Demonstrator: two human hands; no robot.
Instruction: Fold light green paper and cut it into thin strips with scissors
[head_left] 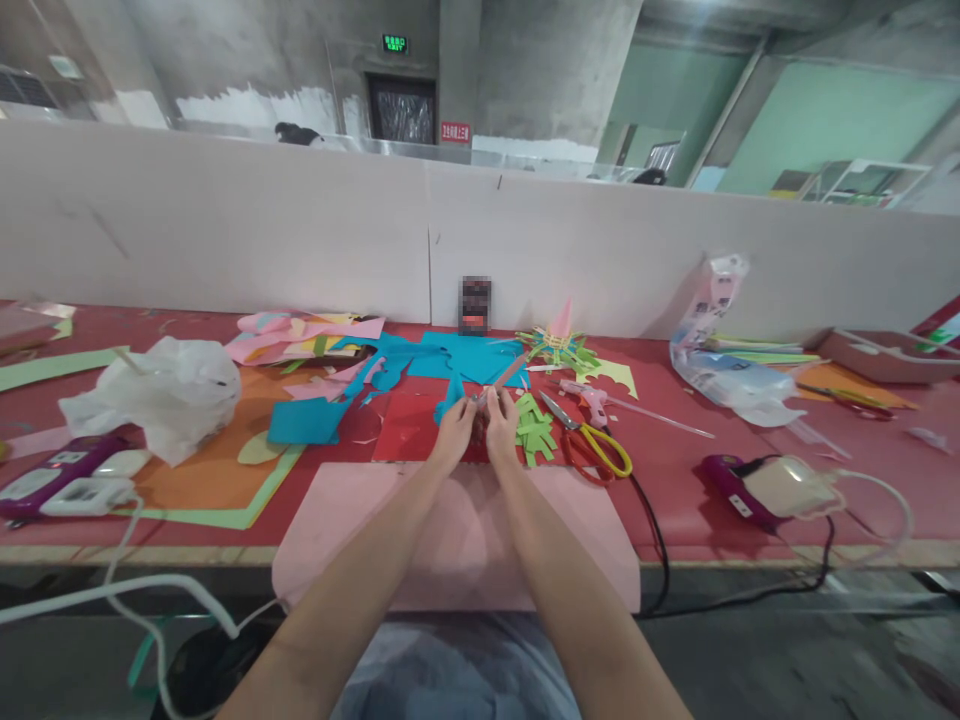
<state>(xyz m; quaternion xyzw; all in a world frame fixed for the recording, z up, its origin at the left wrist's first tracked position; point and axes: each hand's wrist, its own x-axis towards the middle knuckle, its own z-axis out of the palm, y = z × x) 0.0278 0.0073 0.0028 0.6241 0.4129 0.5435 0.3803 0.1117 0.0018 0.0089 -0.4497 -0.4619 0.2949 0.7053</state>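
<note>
My left hand (pixel 453 432) and my right hand (pixel 501 425) meet over the middle of the table, fingers closed and fingertips nearly touching. A narrow brownish-pink paper strip (pixel 511 371) sticks out from my right fingertips, pointing away to the right. What my left fingers pinch is hidden. Just beyond my left hand stands a pointed blue paper piece (pixel 454 388). Green paper strips (pixel 534 430) lie right of my right hand, with open scissors (pixel 592 445) and a pink glue gun (pixel 589 400) farther right. Red paper (pixel 401 428) lies beside my left hand.
A woven paper piece with a pink cone (pixel 561 325) stands beyond blue sheets (pixel 427 362). Pink paper (pixel 337 520) overhangs the front edge. Plastic bags (pixel 169 390), purple power strips (pixel 742 490) and cables lie to the sides. A white partition (pixel 300 240) closes the back.
</note>
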